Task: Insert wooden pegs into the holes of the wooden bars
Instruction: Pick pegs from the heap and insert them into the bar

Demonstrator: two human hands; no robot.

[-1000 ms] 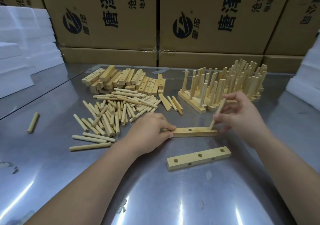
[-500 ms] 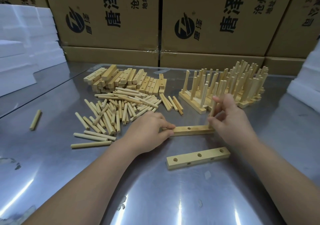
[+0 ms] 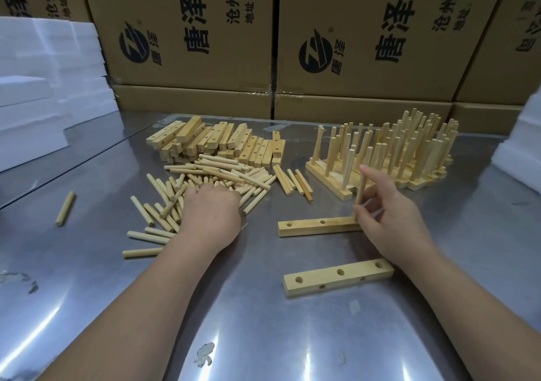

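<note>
R hand [image 3: 389,216] fingers [image 3: 369,173] pinch a pale round wooden peg [image 3: 360,193], upright w/ its foot at the right-end hole of a flat pale wooden bar [image 3: 316,226] that shows 2 more round holes. L hand [image 3: 210,213] rests knuckles-up on the loose heap of smooth round pegs [image 3: 234,175], tips hidden, so can't tell if they grip any. Nearer lies a second drilled bar [image 3: 336,278], farther back a stack of square-cut bars [image 3: 216,143] & a cluster of pegged bars [image 3: 404,152], all on the shiny steel worktop [image 3: 263,322].

The left hand [image 3: 210,215] down, the right hand [image 3: 390,216] pinching.
Left palm faces down, fingertips hidden; right thumb and fingers hold a peg [image 3: 361,187] upright.
</note>
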